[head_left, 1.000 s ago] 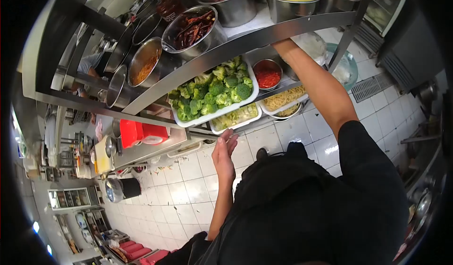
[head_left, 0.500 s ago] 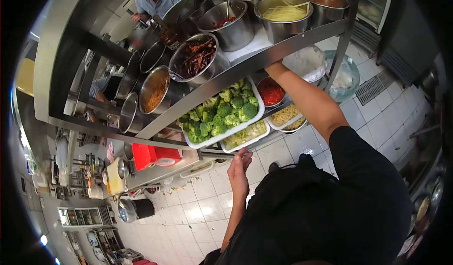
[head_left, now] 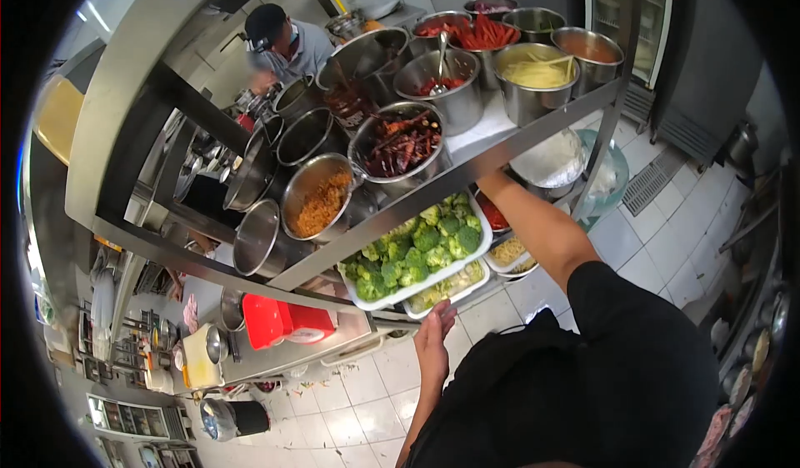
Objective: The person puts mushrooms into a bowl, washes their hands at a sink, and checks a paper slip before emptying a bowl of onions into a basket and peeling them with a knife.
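My left hand [head_left: 433,335] is just below a white tray of pale cut vegetables [head_left: 457,288], its fingers loosely extended with nothing seen in them. Above that tray is another white tray, filled with broccoli florets [head_left: 414,253]. My right forearm [head_left: 533,216] reaches in under the steel shelf's front rail [head_left: 467,176], which hides the right hand; what it holds or touches cannot be seen. Beside the right wrist, a container of chopped red chili [head_left: 492,211] is partly covered. A large bowl of white contents [head_left: 546,164] sits just past the wrist.
On the shelf stand steel pots of dried chilies [head_left: 404,145], orange-brown crumbs [head_left: 321,205] and pale yellow strips [head_left: 537,72]. A red plastic container [head_left: 283,320] is on the lower counter. A person in a cap [head_left: 304,51] stands behind the shelf. A bin [head_left: 250,416] stands on the tiled floor.
The view has shifted, so the shelf and pots appear lower and farther right. My right hand has gone deeper behind the rail. My left hand remains near the lower tray.
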`<action>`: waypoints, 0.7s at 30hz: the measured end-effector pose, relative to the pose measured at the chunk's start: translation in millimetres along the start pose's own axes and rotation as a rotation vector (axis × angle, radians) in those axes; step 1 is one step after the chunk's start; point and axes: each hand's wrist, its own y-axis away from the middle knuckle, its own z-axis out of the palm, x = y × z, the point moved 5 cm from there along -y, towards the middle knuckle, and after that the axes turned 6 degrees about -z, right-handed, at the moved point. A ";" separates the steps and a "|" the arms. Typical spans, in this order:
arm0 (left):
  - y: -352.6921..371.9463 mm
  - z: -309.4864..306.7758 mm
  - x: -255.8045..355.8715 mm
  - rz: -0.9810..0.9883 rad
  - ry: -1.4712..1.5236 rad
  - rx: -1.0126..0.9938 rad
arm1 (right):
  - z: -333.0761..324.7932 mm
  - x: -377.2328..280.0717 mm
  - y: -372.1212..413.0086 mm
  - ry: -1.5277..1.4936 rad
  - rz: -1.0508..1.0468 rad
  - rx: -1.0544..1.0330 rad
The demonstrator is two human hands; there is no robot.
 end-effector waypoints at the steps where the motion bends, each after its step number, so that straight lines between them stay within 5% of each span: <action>1: -1.7 -4.2 -0.2 0.000 0.005 -0.006 | -10.4 -8.1 2.7 0.012 -0.010 -0.020; 14: -13.7 2.9 -6.8 -0.070 -0.067 -0.205 | -98.6 -24.3 3.5 0.121 -0.082 -0.205; 17: -14.8 30.9 -6.3 -0.075 -0.113 -0.260 | -71.5 3.8 18.6 -0.152 -0.183 -0.170; 19: -15.8 58.4 -10.5 -0.077 -0.126 -0.319 | -94.9 27.8 27.4 -0.792 0.235 -0.207; 21: -14.6 98.6 -13.7 -0.084 -0.159 -0.404 | -183.8 23.0 50.1 -1.895 1.196 -0.323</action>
